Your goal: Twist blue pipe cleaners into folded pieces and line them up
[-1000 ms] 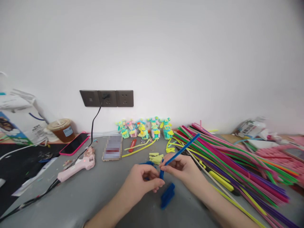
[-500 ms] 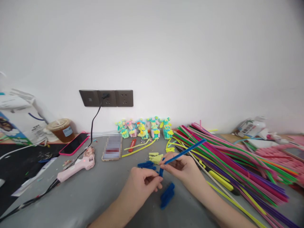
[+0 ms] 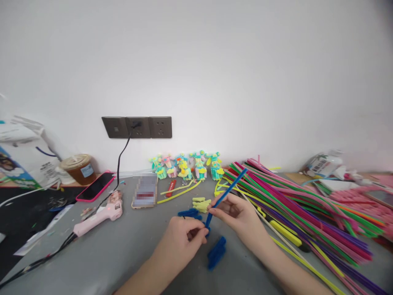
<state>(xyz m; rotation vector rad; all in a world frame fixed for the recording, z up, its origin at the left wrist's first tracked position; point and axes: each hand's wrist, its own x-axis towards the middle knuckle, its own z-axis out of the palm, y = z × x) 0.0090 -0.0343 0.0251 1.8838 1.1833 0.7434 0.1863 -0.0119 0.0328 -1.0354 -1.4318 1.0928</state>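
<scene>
Both my hands grip one blue pipe cleaner (image 3: pixel 231 187), which slants up to the right. My left hand (image 3: pixel 183 237) is closed in a pinch around its lower end, and its tip is hidden by the fingers. Higher up, my right hand (image 3: pixel 235 212) pinches the same stem between thumb and forefinger, with the long free end sticking out beyond. Just below the hands lies a folded blue pipe cleaner bundle (image 3: pixel 216 253). More blue pieces (image 3: pixel 189 213) lie behind my left hand, beside short pale yellow pieces (image 3: pixel 201 204).
A large heap of coloured pipe cleaners (image 3: pixel 294 196) covers the right side, with a yellow-handled cutter (image 3: pixel 285 232) by it. Small pipe cleaner figures (image 3: pixel 184 167) line the wall. Leftward are a pink glue gun (image 3: pixel 100 217), phones (image 3: pixel 95 187) and a drink cup (image 3: pixel 79 169).
The blue pipe cleaner's free end has swung up and to the left, so the bend at my fingers looks straighter. Both hands keep their pinch and have barely shifted.
</scene>
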